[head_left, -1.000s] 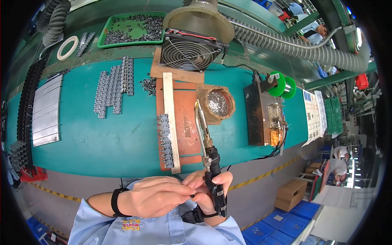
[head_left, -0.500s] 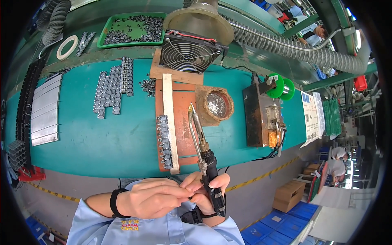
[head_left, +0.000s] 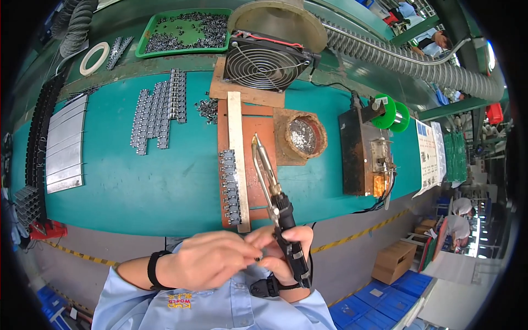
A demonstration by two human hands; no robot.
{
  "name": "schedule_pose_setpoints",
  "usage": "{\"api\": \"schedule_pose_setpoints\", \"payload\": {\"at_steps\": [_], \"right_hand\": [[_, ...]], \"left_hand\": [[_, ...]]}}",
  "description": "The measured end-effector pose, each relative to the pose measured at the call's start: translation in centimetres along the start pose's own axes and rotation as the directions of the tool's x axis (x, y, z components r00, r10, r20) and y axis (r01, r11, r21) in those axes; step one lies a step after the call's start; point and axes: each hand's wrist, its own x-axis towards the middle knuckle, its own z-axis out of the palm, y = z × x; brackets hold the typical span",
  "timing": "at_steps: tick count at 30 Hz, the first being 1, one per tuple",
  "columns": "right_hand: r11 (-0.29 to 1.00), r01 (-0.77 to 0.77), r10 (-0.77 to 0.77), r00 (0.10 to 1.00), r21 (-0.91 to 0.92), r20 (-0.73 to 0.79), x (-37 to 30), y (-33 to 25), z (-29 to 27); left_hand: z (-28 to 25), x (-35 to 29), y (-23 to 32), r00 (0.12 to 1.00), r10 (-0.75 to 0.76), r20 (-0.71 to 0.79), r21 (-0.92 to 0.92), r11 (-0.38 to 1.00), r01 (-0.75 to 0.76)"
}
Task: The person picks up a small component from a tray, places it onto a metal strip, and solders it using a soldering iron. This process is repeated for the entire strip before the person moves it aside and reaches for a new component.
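Observation:
In front of my chest, my left hand (head_left: 212,258) is closed, with its fingertips pinched against a small dark part (head_left: 258,258). My right hand (head_left: 281,256) grips a black-handled soldering iron (head_left: 285,225) with a metal tube along its side, its tip pointing away over the reddish-brown board (head_left: 254,192). The right fingertips meet the left ones around the small part, whose shape I cannot make out. Just beyond my hands, a row of small grey components (head_left: 230,187) stands along a pale wooden strip (head_left: 235,126).
A small fan (head_left: 267,65) stands behind the board. To its right are a round pot (head_left: 302,136), a dark metal box (head_left: 352,154) and a green wire spool (head_left: 391,113). Left lie component rows (head_left: 159,113) and a metal plate (head_left: 66,146); a green tray (head_left: 144,41) sits behind.
The whole bench has shifted slightly right and up in view. My fingers have shifted a little around the small part; the soldering iron stays in my right hand.

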Motion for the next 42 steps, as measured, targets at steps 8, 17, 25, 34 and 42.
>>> {"api": "schedule_pose_setpoints", "payload": {"at_steps": [8,17,25,34,42], "right_hand": [[0.911,-0.089,-0.104,0.896,-0.403,-0.432,-1.8,-0.2,-1.9],[0.865,0.049,-0.231,0.922,-0.5,-0.31,-6.4,-0.4,-5.4],[0.722,0.181,-0.205,0.978,-0.668,0.044,-5.9,-2.4,-4.9],[0.702,0.165,-0.161,0.984,-0.693,0.072,-5.3,-2.5,-4.7],[0.699,0.17,-0.151,0.985,-0.695,0.09,-5.1,-2.5,-4.6]], "left_hand": [[-3.2,-2.4,-2.6,0.651,-0.751,0.113,-0.468,0.538,0.701],[-3.5,-1.3,-4.4,0.553,-0.768,0.323,-0.564,0.313,0.764],[-3.7,-0.8,-4.8,0.521,-0.757,0.393,-0.569,0.245,0.785],[-3.5,-0.7,-5.0,0.523,-0.754,0.397,-0.565,0.249,0.787],[-3.4,-0.5,-5.0,0.504,-0.766,0.4,-0.587,0.208,0.782]]}}
